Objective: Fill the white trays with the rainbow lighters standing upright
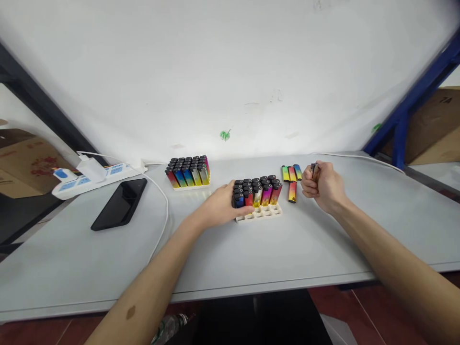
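Note:
My left hand [223, 207] grips the left side of a white lighter tray [259, 215], its thumb across the front and its fingers partly hidden behind. Several black-topped, colourful lighters [266, 193] stand upright in this tray, and the front row of slots holds none. Off to the right, my right hand [325, 186] is closed round a lighter [315, 168]; only its metal top end shows. Between that hand and the tray, several loose lighters [292, 190] lie flat on the table, in green, red, blue and yellow tones.
A second tray full of lighters [189, 173] stands by the wall. On the left lie a black phone [120, 203] and a white power strip [97, 179] with a charger and cable. Cardboard boxes [436, 127] and a blue frame [400, 139] stand at the right.

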`<state>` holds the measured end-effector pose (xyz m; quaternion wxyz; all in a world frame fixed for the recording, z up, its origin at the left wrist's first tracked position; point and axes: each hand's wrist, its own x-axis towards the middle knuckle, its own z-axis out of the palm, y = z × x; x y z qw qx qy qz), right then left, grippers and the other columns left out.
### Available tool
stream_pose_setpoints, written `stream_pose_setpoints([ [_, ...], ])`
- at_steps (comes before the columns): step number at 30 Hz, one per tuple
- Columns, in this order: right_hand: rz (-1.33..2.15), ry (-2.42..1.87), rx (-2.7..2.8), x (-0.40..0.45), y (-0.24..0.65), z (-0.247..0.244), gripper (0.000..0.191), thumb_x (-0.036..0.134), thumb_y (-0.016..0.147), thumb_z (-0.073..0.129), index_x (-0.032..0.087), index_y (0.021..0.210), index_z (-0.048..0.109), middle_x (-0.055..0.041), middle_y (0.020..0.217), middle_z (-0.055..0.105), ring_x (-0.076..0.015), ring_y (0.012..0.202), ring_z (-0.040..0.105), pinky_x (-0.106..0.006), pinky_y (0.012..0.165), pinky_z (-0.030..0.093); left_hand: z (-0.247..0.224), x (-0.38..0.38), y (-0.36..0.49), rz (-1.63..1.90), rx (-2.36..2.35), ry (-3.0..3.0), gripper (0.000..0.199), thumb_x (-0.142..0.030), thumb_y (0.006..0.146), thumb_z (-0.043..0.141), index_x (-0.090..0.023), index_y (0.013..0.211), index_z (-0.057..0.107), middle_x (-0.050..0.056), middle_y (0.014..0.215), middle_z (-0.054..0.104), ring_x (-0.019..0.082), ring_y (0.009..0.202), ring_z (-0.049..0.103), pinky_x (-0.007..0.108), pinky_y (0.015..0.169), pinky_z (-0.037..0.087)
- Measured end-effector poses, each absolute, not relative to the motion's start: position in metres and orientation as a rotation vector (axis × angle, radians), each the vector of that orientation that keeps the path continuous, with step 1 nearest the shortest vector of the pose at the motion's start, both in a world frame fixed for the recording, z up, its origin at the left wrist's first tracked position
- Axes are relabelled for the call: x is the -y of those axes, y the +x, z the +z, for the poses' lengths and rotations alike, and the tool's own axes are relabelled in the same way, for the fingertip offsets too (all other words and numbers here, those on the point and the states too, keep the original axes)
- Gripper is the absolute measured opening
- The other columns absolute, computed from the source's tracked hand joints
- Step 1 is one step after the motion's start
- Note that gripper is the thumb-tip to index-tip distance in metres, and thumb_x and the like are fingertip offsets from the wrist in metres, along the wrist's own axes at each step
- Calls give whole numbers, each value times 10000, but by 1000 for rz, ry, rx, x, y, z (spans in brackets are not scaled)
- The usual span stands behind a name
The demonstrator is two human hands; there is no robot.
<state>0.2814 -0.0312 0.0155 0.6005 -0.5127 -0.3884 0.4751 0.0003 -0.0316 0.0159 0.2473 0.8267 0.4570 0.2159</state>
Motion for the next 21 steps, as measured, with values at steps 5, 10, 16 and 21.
stream_pose_setpoints([
  [5,1100,-1150,958,31,281,14,495,596,905,358,202,659,527,28,525,367,-96,413,312,-234,366,258,16,32,0,608,-1235,2253,580,-559,738,684,-213,1183,549,87,1098,668,284,987,643,397,835,510],
  [10,1049,-1140,1125,34,279,13,307,473,911,486,206,912,638,-22,670,558,-142,501,506,-289,469,453,16,32,0,614,-1226,2261,590,-571,738,684,-214,1188,548,90,1093,669,289,992,643,405,826,514],
  [16,1020,-1098,1222,43,276,20,281,448,893,577,203,988,677,-56,857,621,-174,689,604,-333,638,540,18,32,0,617,-1208,2224,683,-597,710,710,-203,1233,516,107,1152,662,299,1025,642,406,832,522],
  [21,1027,-1065,1212,46,275,26,306,400,919,490,181,960,701,-41,718,559,-165,617,552,-322,604,506,17,32,1,655,-1236,2146,1040,-619,688,729,-225,1500,213,146,1367,545,325,1234,541,445,985,463],
])
